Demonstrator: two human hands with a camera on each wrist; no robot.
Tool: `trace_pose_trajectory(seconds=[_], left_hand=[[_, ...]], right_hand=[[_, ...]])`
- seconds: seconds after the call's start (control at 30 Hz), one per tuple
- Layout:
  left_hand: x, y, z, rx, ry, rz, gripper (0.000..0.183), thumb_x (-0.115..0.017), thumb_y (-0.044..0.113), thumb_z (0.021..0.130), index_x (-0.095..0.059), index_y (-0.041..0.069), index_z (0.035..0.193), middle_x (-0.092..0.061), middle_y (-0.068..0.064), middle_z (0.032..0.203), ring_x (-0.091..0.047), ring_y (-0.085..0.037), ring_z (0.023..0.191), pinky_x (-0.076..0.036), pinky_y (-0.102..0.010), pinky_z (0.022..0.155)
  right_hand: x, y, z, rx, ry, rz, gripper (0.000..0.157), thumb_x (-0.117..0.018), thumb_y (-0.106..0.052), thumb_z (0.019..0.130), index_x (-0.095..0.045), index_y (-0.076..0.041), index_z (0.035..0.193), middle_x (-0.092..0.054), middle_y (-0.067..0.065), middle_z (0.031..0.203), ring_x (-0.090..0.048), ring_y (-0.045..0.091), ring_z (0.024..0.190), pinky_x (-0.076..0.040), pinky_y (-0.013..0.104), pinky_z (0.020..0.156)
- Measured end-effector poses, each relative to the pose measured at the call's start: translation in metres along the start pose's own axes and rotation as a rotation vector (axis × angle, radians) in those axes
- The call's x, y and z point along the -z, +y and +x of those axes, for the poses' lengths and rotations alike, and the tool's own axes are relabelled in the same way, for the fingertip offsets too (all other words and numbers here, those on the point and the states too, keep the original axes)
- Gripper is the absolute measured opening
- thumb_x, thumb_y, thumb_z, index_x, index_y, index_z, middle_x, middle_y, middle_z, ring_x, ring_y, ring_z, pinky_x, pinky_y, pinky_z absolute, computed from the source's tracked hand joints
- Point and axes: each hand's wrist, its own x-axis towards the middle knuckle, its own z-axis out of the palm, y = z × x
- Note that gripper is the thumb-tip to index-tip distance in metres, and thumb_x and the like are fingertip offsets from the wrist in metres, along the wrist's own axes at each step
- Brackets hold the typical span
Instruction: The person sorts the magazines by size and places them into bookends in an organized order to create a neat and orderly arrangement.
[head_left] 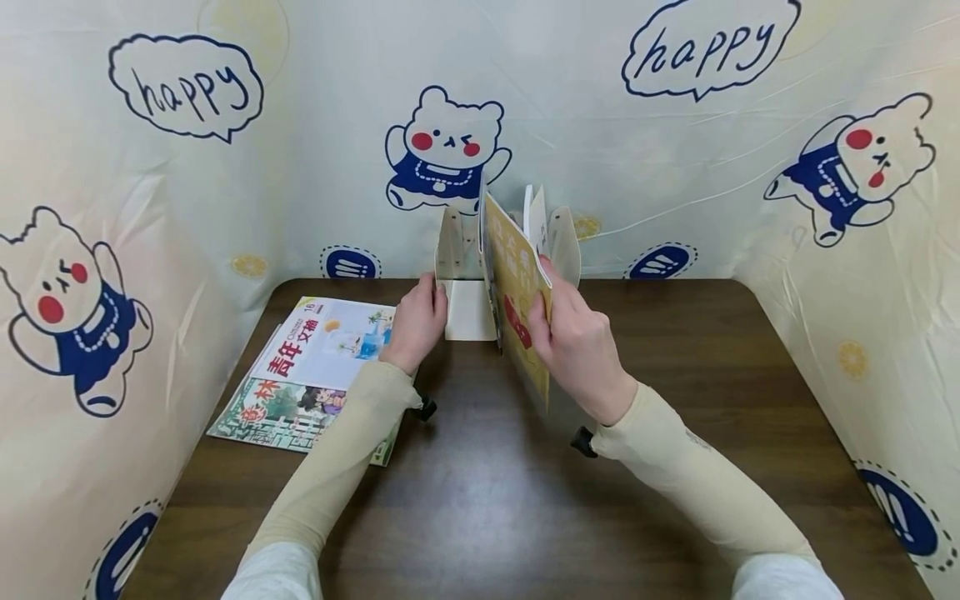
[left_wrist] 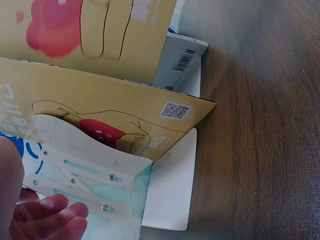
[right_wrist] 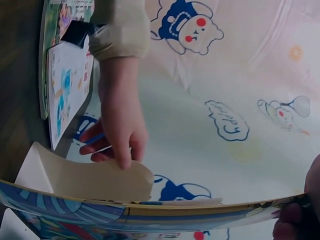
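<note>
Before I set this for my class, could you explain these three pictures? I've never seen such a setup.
There is no machine: the grip is a person's bare left hand and right hand. The wide picture is taken from the person's head, looking forward and down; the other two are taken from the left and right wrists, so they look turned. On the brown table stands a pale book rack, with overlapping magazines lying to its left. The right hand holds a yellow booklet upright between the rack's ends; the left hand holds the rack's left end.
</note>
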Motion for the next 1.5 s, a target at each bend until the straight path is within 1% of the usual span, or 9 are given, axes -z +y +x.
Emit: trace_pose_trajectory(seconds=[0.1, 0.33, 0.47, 0.57, 0.77, 1.0, 1.23, 1.37, 1.5], left_hand=[[-0.001, -0.001, 0.0, 0.002, -0.001, -0.001, 0.042, -0.041, 0.033, 0.112, -0.053, 0.0, 0.137, -0.068, -0.02, 0.117, -0.072, -0.034, 0.1, -0.06, -0.05, 0.087], [-0.002, -0.001, 0.0, -0.006, 0.009, 0.001, 0.042, -0.04, 0.033, 0.112, -0.053, 0.0, 0.135, -0.068, -0.021, 0.115, -0.071, -0.035, 0.099, -0.06, -0.052, 0.085], [-0.002, -0.001, 0.0, -0.008, 0.015, 0.005, 0.042, -0.04, 0.032, 0.112, -0.053, -0.001, 0.135, -0.068, -0.021, 0.113, -0.071, -0.036, 0.098, -0.059, -0.052, 0.083], [-0.001, 0.0, 0.0, -0.008, 0.016, 0.004, 0.042, -0.041, 0.032, 0.113, -0.053, -0.001, 0.135, -0.068, -0.021, 0.115, -0.071, -0.036, 0.099, -0.059, -0.052, 0.084], [-0.001, 0.0, 0.001, -0.007, 0.015, 0.005, 0.041, -0.041, 0.032, 0.112, -0.053, 0.001, 0.135, -0.068, -0.021, 0.119, -0.071, -0.036, 0.104, -0.059, -0.052, 0.088], [-0.001, -0.002, 0.0, 0.005, 0.009, 0.001, 0.041, -0.041, 0.033, 0.112, -0.053, 0.001, 0.136, -0.068, -0.021, 0.12, -0.071, -0.036, 0.106, -0.059, -0.052, 0.089], [-0.001, -0.001, -0.001, 0.011, -0.004, -0.009, 0.042, -0.04, 0.034, 0.113, -0.051, 0.002, 0.138, -0.067, -0.021, 0.125, -0.07, -0.036, 0.109, -0.059, -0.052, 0.092], [-0.001, 0.0, 0.0, 0.013, -0.009, -0.009, 0.043, -0.039, 0.034, 0.113, -0.051, 0.002, 0.139, -0.067, -0.021, 0.127, -0.07, -0.036, 0.111, -0.058, -0.052, 0.092], [-0.002, 0.0, 0.0, 0.008, -0.001, -0.004, 0.043, -0.039, 0.034, 0.113, -0.052, 0.001, 0.138, -0.067, -0.022, 0.125, -0.07, -0.036, 0.11, -0.058, -0.052, 0.092]], right_hand=[[-0.013, 0.005, 0.002, -0.004, -0.012, -0.021, 0.041, -0.062, 0.0, 0.096, -0.056, 0.018, 0.132, -0.068, 0.032, 0.121, -0.074, 0.04, 0.101, -0.061, 0.041, 0.058], [-0.046, 0.017, 0.003, 0.006, 0.02, -0.057, 0.04, -0.057, 0.001, 0.097, -0.057, 0.018, 0.134, -0.069, 0.03, 0.121, -0.074, 0.038, 0.097, -0.062, 0.044, 0.059], [-0.062, 0.02, 0.004, -0.022, 0.013, -0.065, 0.04, -0.058, 0.0, 0.099, -0.055, 0.018, 0.135, -0.068, 0.031, 0.122, -0.074, 0.038, 0.099, -0.062, 0.042, 0.062], [-0.072, 0.02, 0.004, -0.05, 0.006, -0.082, 0.042, -0.061, -0.001, 0.1, -0.054, 0.017, 0.137, -0.068, 0.031, 0.119, -0.074, 0.038, 0.097, -0.062, 0.039, 0.06], [-0.089, 0.022, 0.005, -0.081, 0.018, -0.106, 0.044, -0.061, -0.004, 0.102, -0.052, 0.015, 0.141, -0.068, 0.03, 0.121, -0.073, 0.038, 0.098, -0.061, 0.041, 0.058], [-0.104, 0.03, 0.001, -0.086, 0.033, -0.091, 0.044, -0.059, -0.003, 0.102, -0.051, 0.015, 0.142, -0.067, 0.028, 0.125, -0.073, 0.036, 0.101, -0.061, 0.043, 0.06], [-0.112, 0.038, -0.004, -0.091, 0.006, -0.078, 0.045, -0.057, -0.004, 0.103, -0.05, 0.014, 0.143, -0.065, 0.029, 0.129, -0.071, 0.037, 0.108, -0.062, 0.044, 0.07], [-0.117, 0.042, -0.006, -0.095, 0.015, -0.073, 0.045, -0.058, -0.003, 0.103, -0.049, 0.014, 0.144, -0.064, 0.029, 0.131, -0.07, 0.037, 0.11, -0.062, 0.044, 0.07], [-0.122, 0.045, -0.008, -0.104, 0.022, -0.077, 0.045, -0.057, -0.005, 0.104, -0.049, 0.013, 0.145, -0.063, 0.028, 0.134, -0.069, 0.037, 0.114, -0.062, 0.044, 0.077]])
